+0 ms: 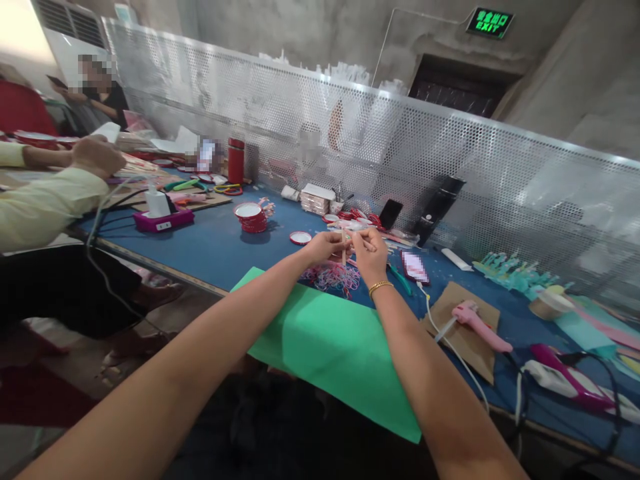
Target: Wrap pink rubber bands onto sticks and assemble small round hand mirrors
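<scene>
My left hand (325,247) is closed in a pinch on a thin pale stick (343,255), which stands roughly upright between my two hands. My right hand (371,257), with a gold bracelet at its wrist, is closed beside it. Its fingertips meet near the stick around something small that I cannot make out. Just below my hands lies a tangled heap of pink, blue and purple cords (333,277). A green sheet (330,337) hangs over the table's front edge beneath my forearms. Teal-handled pliers (400,280) rest close to my right wrist.
A pink glue gun (480,327) lies on cardboard (467,297) at right, its cable near a purple power strip (575,377). Red-edged round pieces (253,220) are stacked at left. A perforated metal screen (300,113) stands behind. A co-worker's sleeved arm (55,203) reaches in at left.
</scene>
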### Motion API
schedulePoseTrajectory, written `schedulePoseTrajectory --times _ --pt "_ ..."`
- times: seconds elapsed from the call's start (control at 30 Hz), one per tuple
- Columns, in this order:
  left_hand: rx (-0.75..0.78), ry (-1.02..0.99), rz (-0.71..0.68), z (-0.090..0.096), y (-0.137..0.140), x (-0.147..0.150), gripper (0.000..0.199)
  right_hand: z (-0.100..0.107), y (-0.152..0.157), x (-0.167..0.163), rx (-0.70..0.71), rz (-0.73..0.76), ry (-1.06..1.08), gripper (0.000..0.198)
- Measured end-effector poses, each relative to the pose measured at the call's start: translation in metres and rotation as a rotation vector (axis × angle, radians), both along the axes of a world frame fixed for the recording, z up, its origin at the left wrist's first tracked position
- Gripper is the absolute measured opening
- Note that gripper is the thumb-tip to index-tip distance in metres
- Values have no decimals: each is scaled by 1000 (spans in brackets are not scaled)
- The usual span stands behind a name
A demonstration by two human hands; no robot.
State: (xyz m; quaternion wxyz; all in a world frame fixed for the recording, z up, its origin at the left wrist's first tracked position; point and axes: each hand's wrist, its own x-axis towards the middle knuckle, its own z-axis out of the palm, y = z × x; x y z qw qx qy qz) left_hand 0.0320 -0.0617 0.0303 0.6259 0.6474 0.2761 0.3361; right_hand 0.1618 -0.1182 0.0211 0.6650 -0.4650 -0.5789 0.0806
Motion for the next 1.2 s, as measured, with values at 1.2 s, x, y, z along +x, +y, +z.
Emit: schedulePoseTrajectory --times 1.2 --pt "43 2 -2 -4 5 -1 37 -1 3 7 28 -63 20 24"
